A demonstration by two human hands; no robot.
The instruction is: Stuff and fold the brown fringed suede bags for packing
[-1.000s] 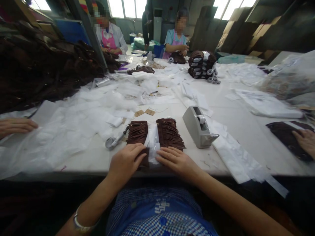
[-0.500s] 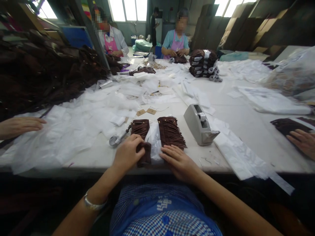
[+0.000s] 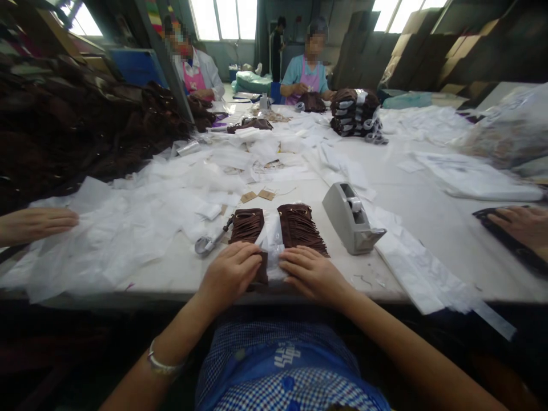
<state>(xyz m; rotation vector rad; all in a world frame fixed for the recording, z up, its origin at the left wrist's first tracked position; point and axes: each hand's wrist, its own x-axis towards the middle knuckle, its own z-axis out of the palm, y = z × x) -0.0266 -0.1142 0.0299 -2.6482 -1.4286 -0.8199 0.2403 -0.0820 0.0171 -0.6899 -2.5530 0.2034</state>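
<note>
Since the earlier frame we have brought our left hand inward, so it now lies flat over the near end of the brown fringed piece, fingers spread, gripping nothing. Our right hand presses flat beside it, on the clear plastic wrap at the piece's middle. The piece lies at the tabletop's near edge. Right of the piece stands a grey tape dispenser; left of it, a metal tool and loose white sheets.
</note>
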